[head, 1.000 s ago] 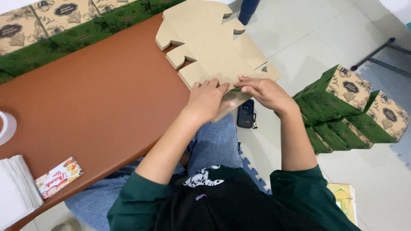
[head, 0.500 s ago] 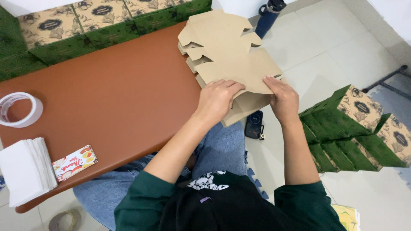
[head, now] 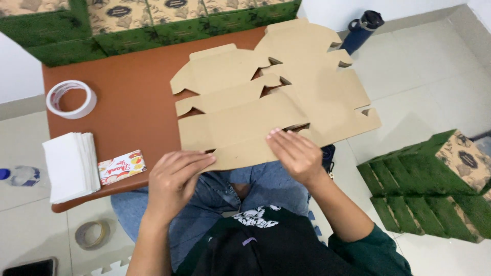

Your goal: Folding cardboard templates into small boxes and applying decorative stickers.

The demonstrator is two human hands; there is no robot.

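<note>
Flat brown cardboard box blanks (head: 286, 97) lie fanned across the right part of the brown table (head: 128, 107), overhanging its edge. My left hand (head: 174, 179) presses the near left end of the nearest blank's flap, fingers flat on it. My right hand (head: 294, 153) rests palm down on the same flap, a little to the right. Both hands lie on the cardboard above my lap.
A roll of white tape (head: 71, 98), a stack of white paper (head: 71, 166) and a small printed card pack (head: 121, 166) lie at the table's left. Green folded boxes line the far edge (head: 153, 20) and stack on the floor at the right (head: 434, 184). A dark bottle (head: 362, 30) and a tape roll (head: 92, 234) stand on the floor.
The view has swung so the blanks now lie spread in front of me. Both hands have slid down to the nearest flap and flattened on it.
</note>
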